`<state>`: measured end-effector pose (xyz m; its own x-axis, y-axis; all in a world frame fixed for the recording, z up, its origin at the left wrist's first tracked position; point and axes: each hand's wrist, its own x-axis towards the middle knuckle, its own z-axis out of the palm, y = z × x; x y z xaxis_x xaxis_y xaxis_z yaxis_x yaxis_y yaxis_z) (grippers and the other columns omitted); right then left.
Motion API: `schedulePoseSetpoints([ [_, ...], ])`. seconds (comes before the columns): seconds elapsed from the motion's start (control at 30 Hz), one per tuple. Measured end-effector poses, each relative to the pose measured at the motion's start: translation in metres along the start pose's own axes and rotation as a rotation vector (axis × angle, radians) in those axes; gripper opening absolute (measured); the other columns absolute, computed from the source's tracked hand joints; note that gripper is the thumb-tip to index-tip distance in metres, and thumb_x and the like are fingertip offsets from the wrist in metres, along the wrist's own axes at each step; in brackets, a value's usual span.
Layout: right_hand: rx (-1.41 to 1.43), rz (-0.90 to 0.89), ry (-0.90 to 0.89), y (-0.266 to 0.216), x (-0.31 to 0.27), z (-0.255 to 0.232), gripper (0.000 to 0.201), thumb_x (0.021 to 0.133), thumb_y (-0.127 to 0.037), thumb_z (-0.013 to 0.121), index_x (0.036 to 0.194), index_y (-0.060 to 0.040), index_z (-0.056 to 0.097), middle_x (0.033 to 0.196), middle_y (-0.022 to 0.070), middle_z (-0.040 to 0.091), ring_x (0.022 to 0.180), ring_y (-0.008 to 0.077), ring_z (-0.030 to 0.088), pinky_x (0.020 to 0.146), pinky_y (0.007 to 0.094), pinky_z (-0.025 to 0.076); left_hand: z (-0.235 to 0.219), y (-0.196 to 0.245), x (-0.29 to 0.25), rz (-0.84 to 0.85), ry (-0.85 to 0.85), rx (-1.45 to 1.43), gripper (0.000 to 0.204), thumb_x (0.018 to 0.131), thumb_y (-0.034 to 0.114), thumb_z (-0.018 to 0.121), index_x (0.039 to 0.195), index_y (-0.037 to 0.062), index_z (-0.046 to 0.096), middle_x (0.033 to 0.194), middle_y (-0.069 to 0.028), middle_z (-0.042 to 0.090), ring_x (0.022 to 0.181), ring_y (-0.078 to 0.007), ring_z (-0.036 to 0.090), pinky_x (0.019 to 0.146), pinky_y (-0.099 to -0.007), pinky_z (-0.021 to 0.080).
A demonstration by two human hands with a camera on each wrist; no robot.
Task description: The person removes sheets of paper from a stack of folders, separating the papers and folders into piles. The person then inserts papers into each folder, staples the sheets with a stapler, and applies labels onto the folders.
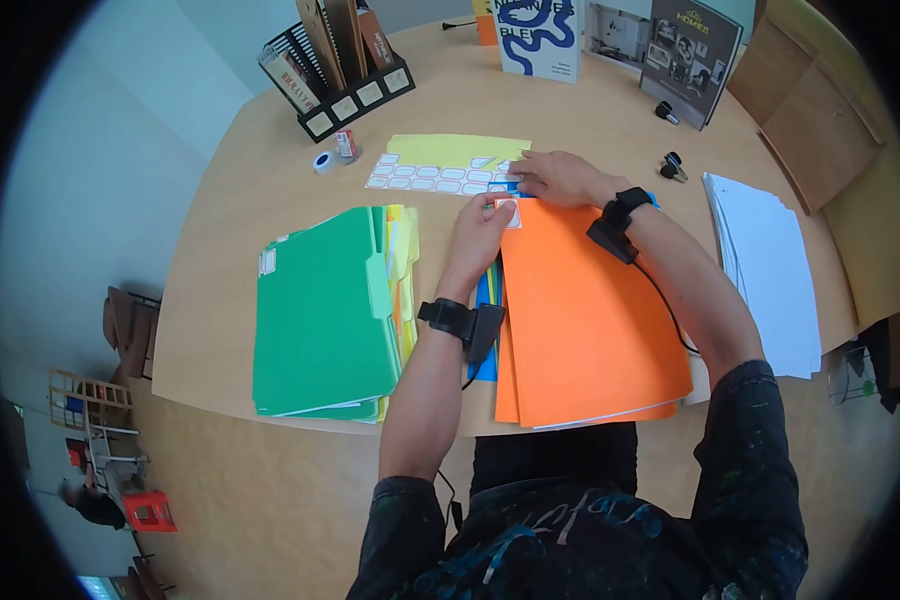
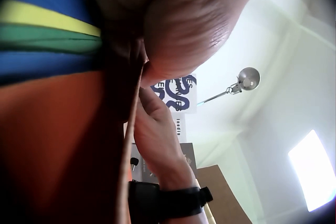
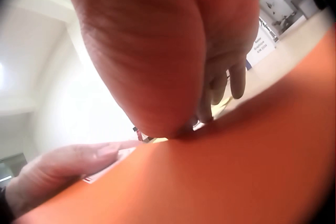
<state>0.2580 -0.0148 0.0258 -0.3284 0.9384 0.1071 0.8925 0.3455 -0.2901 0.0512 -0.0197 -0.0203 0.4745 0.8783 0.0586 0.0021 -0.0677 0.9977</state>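
Note:
An orange folder (image 1: 595, 310) lies on a stack with blue, yellow and green edges at its left. The left hand (image 1: 477, 240) pinches its upper left corner, thumb on top beside a white label (image 1: 513, 214) with a red border. Just beyond the folder's top edge is the right hand (image 1: 562, 178), palm down with its fingers extended over the right end of the label sheet (image 1: 435, 180); its fingertips are partly hidden. A yellow-green sheet (image 1: 450, 150) lies along the top of the labels. The right wrist view shows the right hand (image 3: 157, 50) above the orange surface.
Green folders (image 1: 320, 310) and yellow ones are stacked at the left, white papers (image 1: 765, 270) at the right. A black file holder (image 1: 358, 104), a tape roll (image 1: 323, 162), a small box (image 1: 346, 145), black clips (image 1: 673, 166) and upright books (image 1: 540, 40) stand or lie farther back.

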Motion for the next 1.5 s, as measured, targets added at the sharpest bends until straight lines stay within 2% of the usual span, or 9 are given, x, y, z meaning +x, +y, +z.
schedulePoseSetpoints([
  [0.37, 0.445, 0.060, 0.405, -0.051, -0.045, 0.017, 0.046, 0.083, -0.036, 0.077, 0.107, 0.0023, 0.071, 0.106, 0.0205, 0.071, 0.103, 0.0326, 0.067, 0.093, 0.0395, 0.050, 0.003, -0.002, 0.006, 0.055, 0.148, -0.112, 0.036, 0.101, 0.030, 0.060, 0.116, -0.0026, 0.057, 0.099, -0.0111, 0.071, 0.086, -0.0116, 0.065, 0.071, -0.0271, 0.050],
  [0.57, 0.606, 0.272, 0.404, -0.033, -0.046, 0.001, 0.035, 0.089, -0.030, 0.071, 0.103, 0.0017, 0.072, 0.095, 0.0170, 0.073, 0.090, 0.0283, 0.070, 0.082, 0.0372, 0.053, 0.015, 0.030, -0.018, -0.060, -0.013, -0.051, 0.033, 0.097, 0.021, 0.066, 0.120, -0.0017, 0.058, 0.103, -0.0095, 0.071, 0.087, -0.0119, 0.068, 0.075, -0.0252, 0.054],
  [0.63, 0.619, 0.242, 0.568, -0.024, -0.053, -0.006, 0.031, 0.092, -0.028, 0.068, 0.101, 0.0010, 0.072, 0.088, 0.0151, 0.073, 0.082, 0.0242, 0.069, 0.076, 0.0345, 0.053, 0.016, 0.034, -0.023, 0.009, -0.329, 0.017, 0.034, 0.096, 0.016, 0.067, 0.124, -0.0024, 0.059, 0.106, -0.0103, 0.072, 0.091, -0.0125, 0.069, 0.079, -0.0262, 0.055],
  [0.77, 0.313, 0.338, 0.808, 0.014, -0.085, -0.014, 0.036, 0.096, -0.033, 0.062, 0.105, -0.0003, 0.073, 0.092, 0.0121, 0.072, 0.086, 0.0194, 0.066, 0.081, 0.0333, 0.051, 0.018, 0.028, -0.021, -0.007, -0.342, -0.083, 0.036, 0.096, 0.012, 0.066, 0.128, -0.0029, 0.057, 0.109, -0.0108, 0.072, 0.094, -0.0138, 0.070, 0.082, -0.0275, 0.056],
  [0.97, 1.098, 0.595, 0.947, 0.063, -0.142, -0.015, 0.048, 0.104, -0.041, 0.051, 0.111, 0.0030, 0.069, 0.108, 0.0085, 0.071, 0.103, 0.0175, 0.065, 0.096, 0.0330, 0.047, 0.008, 0.032, -0.014, 0.076, -0.082, -0.231, 0.032, 0.099, 0.011, 0.062, 0.127, -0.0016, 0.058, 0.114, -0.0106, 0.071, 0.096, -0.0152, 0.070, 0.084, -0.0284, 0.055],
  [1.03, 1.340, 0.650, 0.748, 0.052, -0.154, -0.012, 0.051, 0.105, -0.042, 0.048, 0.111, 0.0034, 0.069, 0.109, 0.0086, 0.071, 0.104, 0.0175, 0.064, 0.100, 0.0318, 0.044, 0.002, 0.038, -0.014, 0.109, 0.105, -0.297, 0.032, 0.100, 0.014, 0.060, 0.128, -0.0019, 0.056, 0.117, -0.0116, 0.070, 0.103, -0.0168, 0.069, 0.090, -0.0301, 0.054],
  [1.2, 1.055, 0.402, 0.671, 0.065, -0.148, 0.012, 0.030, 0.100, -0.028, 0.063, 0.108, 0.0004, 0.069, 0.085, -0.0027, 0.067, 0.075, 0.0033, 0.056, 0.064, 0.0208, 0.044, -0.009, 0.070, -0.028, 0.151, 0.273, -0.515, 0.041, 0.102, 0.022, 0.058, 0.136, 0.0006, 0.050, 0.135, -0.0101, 0.060, 0.123, -0.0201, 0.058, 0.103, -0.0346, 0.048],
  [1.37, 0.830, 0.433, 0.620, 0.067, -0.147, 0.013, 0.029, 0.096, -0.025, 0.067, 0.107, 0.0024, 0.070, 0.085, -0.0001, 0.067, 0.078, 0.0060, 0.058, 0.069, 0.0230, 0.046, -0.070, 0.129, -0.059, 0.313, 0.367, -0.549, 0.037, 0.101, 0.025, 0.061, 0.131, 0.0028, 0.054, 0.129, -0.0108, 0.062, 0.120, -0.0243, 0.058, 0.103, -0.0416, 0.047],
  [1.5, 0.688, 0.451, 0.602, 0.070, -0.145, 0.018, 0.027, 0.091, -0.022, 0.070, 0.106, 0.0011, 0.071, 0.089, 0.0039, 0.069, 0.084, 0.0105, 0.062, 0.078, 0.0267, 0.049, -0.147, 0.178, -0.098, 0.398, 0.637, -0.098, 0.045, 0.100, 0.022, 0.063, 0.138, -0.0006, 0.051, 0.127, -0.0107, 0.063, 0.115, -0.0233, 0.061, 0.097, -0.0388, 0.050],
])
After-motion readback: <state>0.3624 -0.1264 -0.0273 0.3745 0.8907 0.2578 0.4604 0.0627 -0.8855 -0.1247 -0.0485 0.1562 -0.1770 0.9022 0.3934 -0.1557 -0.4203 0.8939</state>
